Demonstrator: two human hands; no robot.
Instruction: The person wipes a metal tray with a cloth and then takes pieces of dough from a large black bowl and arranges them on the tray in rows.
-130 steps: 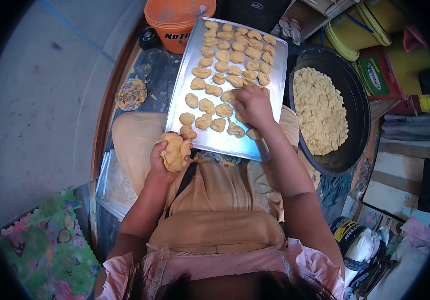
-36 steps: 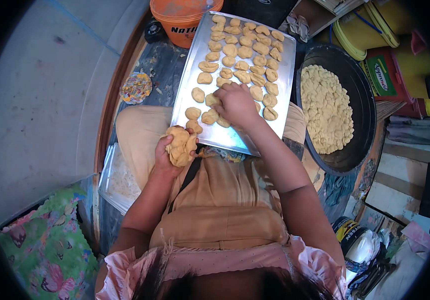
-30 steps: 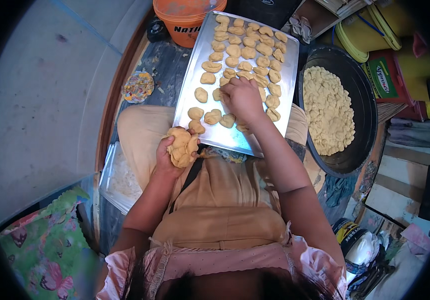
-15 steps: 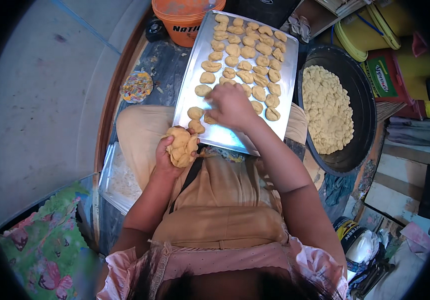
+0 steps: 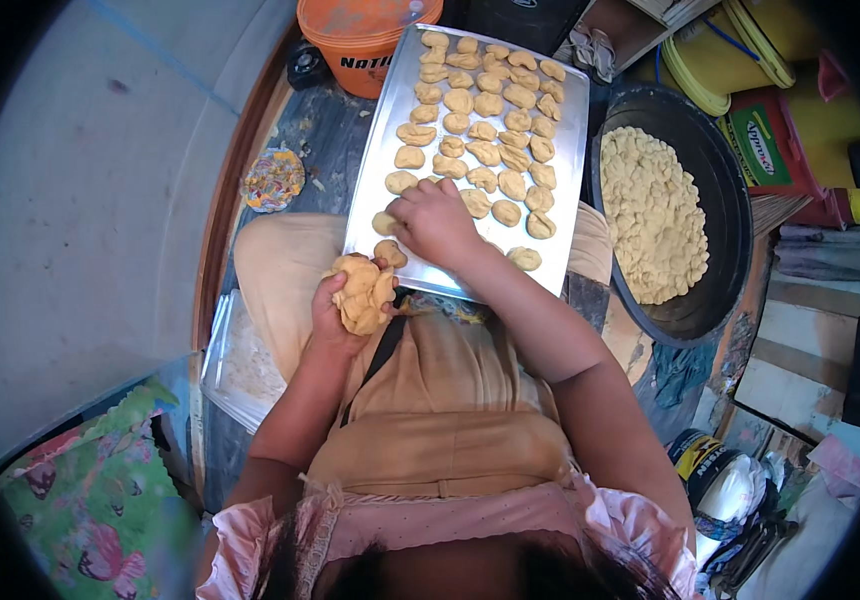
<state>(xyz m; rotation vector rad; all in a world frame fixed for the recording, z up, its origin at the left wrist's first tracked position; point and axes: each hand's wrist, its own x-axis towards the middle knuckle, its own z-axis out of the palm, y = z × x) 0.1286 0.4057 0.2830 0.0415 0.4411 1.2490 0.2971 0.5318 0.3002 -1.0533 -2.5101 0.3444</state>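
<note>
My left hand point(image 5: 335, 315) is wrapped round a clump of yellow dough pieces point(image 5: 362, 293), just off the near left corner of a metal tray point(image 5: 365, 205). Across the tray lie flattened yellow dough pieces point(image 5: 483, 153), set in rough rows. Over the tray's near left part, my right hand point(image 5: 437, 222) is curled downward. Its fingertips meet the right edge of a dough piece point(image 5: 384, 223); the hand covers whatever lies beneath it. Another dough piece point(image 5: 390, 253) sits near the corner, close to the clump. A single dough piece point(image 5: 524, 259) rests beyond my right forearm.
A black basin point(image 5: 728, 250) with a heap of dough pieces point(image 5: 652, 215) stands at the right of the tray. Behind the tray is an orange bucket point(image 5: 365, 40). A colourful round mat point(image 5: 274, 180) lies at left. Yellow buckets point(image 5: 740, 55) stand far right.
My right hand has moved a little left and nearer on the tray. The lone dough piece beyond my forearm now shows. My left hand keeps its clump in the same place.
</note>
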